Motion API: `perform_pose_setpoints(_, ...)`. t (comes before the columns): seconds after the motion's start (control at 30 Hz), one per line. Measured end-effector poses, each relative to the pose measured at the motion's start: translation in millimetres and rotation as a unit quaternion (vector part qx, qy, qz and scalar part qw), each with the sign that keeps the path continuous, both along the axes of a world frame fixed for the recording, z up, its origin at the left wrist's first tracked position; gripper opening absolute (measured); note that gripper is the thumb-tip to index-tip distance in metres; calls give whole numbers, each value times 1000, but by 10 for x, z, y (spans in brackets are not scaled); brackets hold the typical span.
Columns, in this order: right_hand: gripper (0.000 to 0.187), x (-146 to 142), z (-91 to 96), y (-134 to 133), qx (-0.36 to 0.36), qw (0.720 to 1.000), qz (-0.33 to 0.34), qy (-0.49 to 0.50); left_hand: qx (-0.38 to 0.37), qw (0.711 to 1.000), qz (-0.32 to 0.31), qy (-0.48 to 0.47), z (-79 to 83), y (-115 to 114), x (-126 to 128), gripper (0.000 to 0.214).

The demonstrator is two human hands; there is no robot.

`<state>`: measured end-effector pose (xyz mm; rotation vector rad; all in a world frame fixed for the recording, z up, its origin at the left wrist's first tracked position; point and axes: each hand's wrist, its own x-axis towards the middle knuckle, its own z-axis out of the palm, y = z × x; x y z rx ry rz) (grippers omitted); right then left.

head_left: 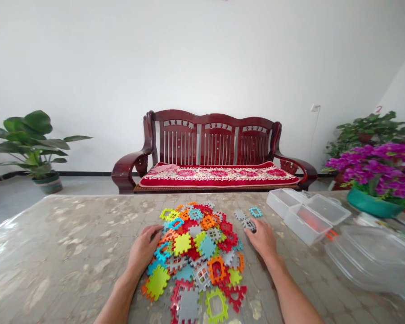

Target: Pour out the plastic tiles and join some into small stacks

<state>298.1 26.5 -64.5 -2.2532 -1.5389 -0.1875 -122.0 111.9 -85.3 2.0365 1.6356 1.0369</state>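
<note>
A heap of colourful plastic interlocking tiles with notched edges lies on the table in front of me. They are red, orange, lime, blue and grey; some are solid and some have window-like cut-outs. My left hand rests at the heap's left edge, thumb and fingers apart, near the blue tiles. On the right, my right hand has its thumb and fingers at a grey window tile that lies apart from the heap. Just beyond it are another grey tile and a blue frame tile.
Clear plastic boxes with open lids stand at the right, something orange inside one. Nearer are transparent lids or containers. Purple flowers in a teal pot sit at the right edge. A wooden bench stands behind the patterned table.
</note>
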Motion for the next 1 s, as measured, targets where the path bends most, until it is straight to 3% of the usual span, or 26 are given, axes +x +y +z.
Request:
perform_pose_setpoints(0.17, 41, -67, 49, -19, 39, 999, 3, -9, -8, 1000, -6, 2, 9, -4, 6, 34)
perform_pose_setpoints(0.27, 37, -197, 121, -4, 70, 993, 87, 28, -10, 1000, -4, 0, 14, -10, 9, 33)
perform_pose_setpoints(0.43, 36, -454, 197, 42, 40, 972, 204, 107, -5, 1000, 0, -6, 22, -22, 16, 33)
perform_pose_setpoints(0.73, 32, -661, 241, 170, 33, 961, 239, 136, -3, 1000, 3, -2, 14, -26, 19, 32)
perform_pose_setpoints(1.0, 41, -1047, 510, 448, -8, 957, 266, 112, -3, 1000, -1, -1, 32, -34, 18, 31)
